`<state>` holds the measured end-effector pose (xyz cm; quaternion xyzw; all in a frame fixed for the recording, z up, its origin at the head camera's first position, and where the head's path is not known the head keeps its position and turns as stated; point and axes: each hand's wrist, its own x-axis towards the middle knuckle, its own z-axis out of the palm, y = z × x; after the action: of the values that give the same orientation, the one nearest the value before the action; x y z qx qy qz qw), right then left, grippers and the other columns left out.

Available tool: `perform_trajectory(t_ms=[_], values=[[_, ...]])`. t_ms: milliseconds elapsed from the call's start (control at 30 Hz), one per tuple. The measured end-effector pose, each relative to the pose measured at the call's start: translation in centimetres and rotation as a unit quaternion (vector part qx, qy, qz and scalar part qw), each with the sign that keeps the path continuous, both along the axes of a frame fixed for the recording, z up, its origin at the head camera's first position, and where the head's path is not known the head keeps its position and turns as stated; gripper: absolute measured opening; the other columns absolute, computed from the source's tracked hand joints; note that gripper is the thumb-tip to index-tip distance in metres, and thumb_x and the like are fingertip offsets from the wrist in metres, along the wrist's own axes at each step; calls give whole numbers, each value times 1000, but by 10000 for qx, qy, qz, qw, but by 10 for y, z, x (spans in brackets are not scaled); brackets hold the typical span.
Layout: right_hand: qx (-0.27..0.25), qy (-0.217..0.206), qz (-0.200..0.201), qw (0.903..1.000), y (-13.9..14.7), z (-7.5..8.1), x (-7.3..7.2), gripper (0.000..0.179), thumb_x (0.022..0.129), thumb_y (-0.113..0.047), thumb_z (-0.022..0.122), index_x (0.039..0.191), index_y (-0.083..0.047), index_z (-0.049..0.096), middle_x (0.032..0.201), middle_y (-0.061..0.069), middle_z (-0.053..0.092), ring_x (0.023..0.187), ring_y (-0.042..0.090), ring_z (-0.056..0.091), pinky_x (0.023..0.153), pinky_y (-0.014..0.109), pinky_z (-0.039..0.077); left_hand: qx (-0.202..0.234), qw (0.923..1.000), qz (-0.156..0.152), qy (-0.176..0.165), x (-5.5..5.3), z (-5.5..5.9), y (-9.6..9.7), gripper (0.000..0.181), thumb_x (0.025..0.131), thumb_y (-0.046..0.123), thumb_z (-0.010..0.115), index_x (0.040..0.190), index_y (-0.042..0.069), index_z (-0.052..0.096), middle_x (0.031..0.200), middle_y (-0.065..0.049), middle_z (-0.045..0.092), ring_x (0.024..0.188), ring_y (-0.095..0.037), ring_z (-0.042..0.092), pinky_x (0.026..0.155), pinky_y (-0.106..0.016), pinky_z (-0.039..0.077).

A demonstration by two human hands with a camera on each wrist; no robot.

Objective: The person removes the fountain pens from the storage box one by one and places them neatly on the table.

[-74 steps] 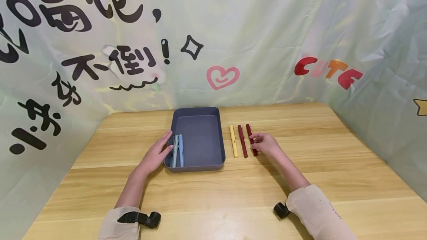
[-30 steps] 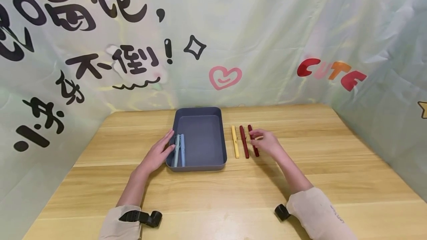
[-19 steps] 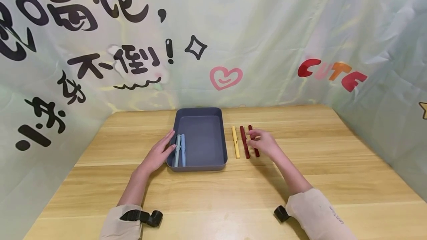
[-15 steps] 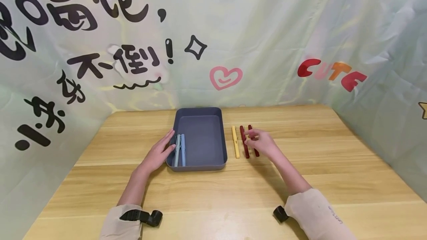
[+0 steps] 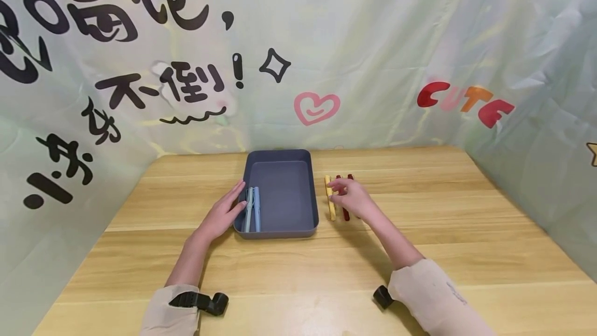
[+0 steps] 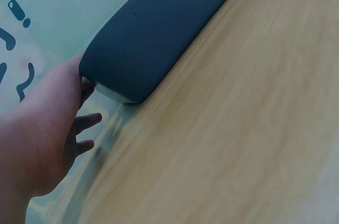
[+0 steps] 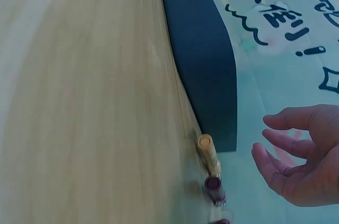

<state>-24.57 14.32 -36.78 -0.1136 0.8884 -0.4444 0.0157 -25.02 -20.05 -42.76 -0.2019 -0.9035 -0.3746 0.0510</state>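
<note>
A dark blue-grey tray (image 5: 280,234) stands on the wooden table, with a pale green capped pen (image 5: 249,218) and a light blue one (image 5: 257,212) side by side along its left wall. My left hand (image 5: 218,217) rests at that wall, its fingers fairly straight along the outside and the thumb over the rim. To the right of the tray lie a yellow pen (image 5: 332,212) and two dark red pens (image 5: 346,213). Above them hovers my right hand (image 5: 353,198), hiding parts of all three. In the right wrist view its loosely curved fingers (image 7: 270,168) hold nothing.
Black wrist cameras (image 5: 218,304) are strapped over both sleeves. A printed cloth (image 5: 373,56) hangs behind the table (image 5: 298,274) and down its sides. The tray's far end stands near the back edge.
My right hand has moved left from over the outermost dark red pen to above the yellow one. The pens stay where they lay, and my left hand keeps its place at the tray.
</note>
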Motion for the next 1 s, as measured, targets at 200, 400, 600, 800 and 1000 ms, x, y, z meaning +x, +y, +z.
perform_trajectory(t_ms=[200, 400, 600, 800, 1000], values=[[110, 225, 235, 9994, -16, 6, 0, 30, 83, -4, 65, 112, 2, 62, 105, 18, 59, 89, 29, 60, 76, 39, 49, -6, 10000, -9, -20, 0, 1, 0, 54, 98, 24, 45, 146, 7, 25, 150, -11, 18, 134, -32, 18, 105, -51, 17], [87, 252, 494, 9984, -34, 11, 1, 30, 82, -3, 66, 112, 2, 62, 106, 18, 59, 85, 26, 59, 70, 34, 50, -6, 10000, -23, 12, -1, 1, 0, 54, 98, 24, 45, 146, 7, 25, 150, -10, 18, 134, -33, 19, 105, -51, 17], [308, 219, 533, 9979, -52, 16, 2, 27, 82, -5, 67, 109, -5, 65, 108, 17, 59, 86, 24, 57, 68, 32, 48, 5, 10000, -15, 5, 1, 1, 0, 55, 98, 25, 45, 146, 7, 25, 150, -10, 18, 134, -32, 19, 105, -51, 17], [379, 278, 749, 9961, -69, 12, 1, 26, 82, -5, 67, 107, -2, 64, 103, 17, 58, 86, 24, 57, 70, 33, 49, 43, 10000, -15, -6, 2, 1, 0, 54, 98, 25, 44, 146, 8, 25, 151, -5, 17, 134, -32, 19, 106, -51, 17], [577, 278, 892, 9940, -85, 8, 2, 25, 82, -7, 68, 107, -4, 65, 102, 13, 57, 85, 22, 57, 68, 30, 48, 6, 10000, 16, 33, -1, -2, -1, 54, 98, 25, 45, 146, 8, 26, 150, -9, 19, 134, -32, 19, 105, -51, 17]])
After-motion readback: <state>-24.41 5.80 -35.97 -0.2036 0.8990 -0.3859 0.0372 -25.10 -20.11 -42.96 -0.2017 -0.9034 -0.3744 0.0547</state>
